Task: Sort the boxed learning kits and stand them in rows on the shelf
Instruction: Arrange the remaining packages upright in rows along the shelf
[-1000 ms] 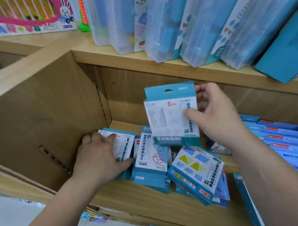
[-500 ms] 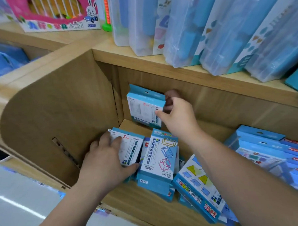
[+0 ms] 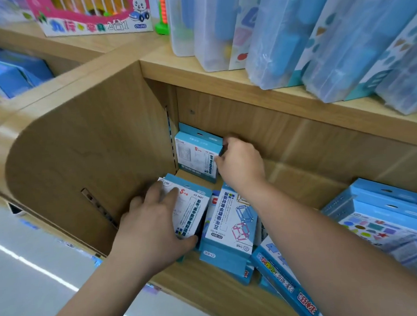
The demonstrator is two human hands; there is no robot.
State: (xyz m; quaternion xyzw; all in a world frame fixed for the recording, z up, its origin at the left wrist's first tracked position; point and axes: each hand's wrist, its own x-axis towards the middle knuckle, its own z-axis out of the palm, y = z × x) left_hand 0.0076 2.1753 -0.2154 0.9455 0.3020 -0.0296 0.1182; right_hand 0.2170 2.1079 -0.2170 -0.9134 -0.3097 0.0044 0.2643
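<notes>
the wooden shelf [image 3: 230, 282] was half sorted — right hand [image 3: 241, 166] gripped a blue kit [image 3: 198, 155] upright in the back-left corner, left hand [image 3: 155, 228] clasped a matching kit [image 3: 190, 212] in front — which likely needed standing beside it next.

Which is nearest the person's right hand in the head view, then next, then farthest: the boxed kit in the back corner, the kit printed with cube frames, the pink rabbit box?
1. Boxed kit in the back corner: touching the right hand.
2. Kit printed with cube frames: just below the wrist.
3. Pink rabbit box: upper shelf, far left.
</notes>
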